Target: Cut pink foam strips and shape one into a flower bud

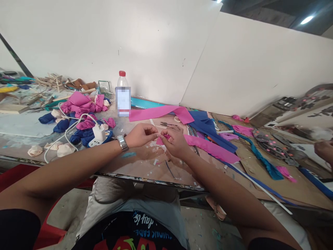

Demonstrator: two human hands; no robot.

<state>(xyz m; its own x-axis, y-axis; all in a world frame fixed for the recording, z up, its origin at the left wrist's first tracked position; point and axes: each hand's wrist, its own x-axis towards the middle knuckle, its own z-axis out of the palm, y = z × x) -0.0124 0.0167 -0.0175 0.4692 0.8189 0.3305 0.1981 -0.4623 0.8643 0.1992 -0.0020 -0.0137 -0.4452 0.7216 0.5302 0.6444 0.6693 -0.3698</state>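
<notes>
My left hand (142, 135), with a metal watch (122, 142) on its wrist, is closed in a pinch. Its fingertips meet those of my right hand, and whatever is between them is too small to make out. Closed on a bright pink strip (213, 150) of cloth or crepe paper is my right hand (177, 140). A short gathered end of the strip shows below the fingertips, while the long part trails to the right across the table. Behind my hands lie another pink strip (156, 113) and dark blue strips (208, 128).
On the left are bunched pink and blue pieces (80, 104), a white charger (99, 133) with its cable, and wood scraps (49, 83). A red-capped bottle (123, 100) stands by the white wall. A teal strip (256, 149) and another person's hand (324, 151) are at right.
</notes>
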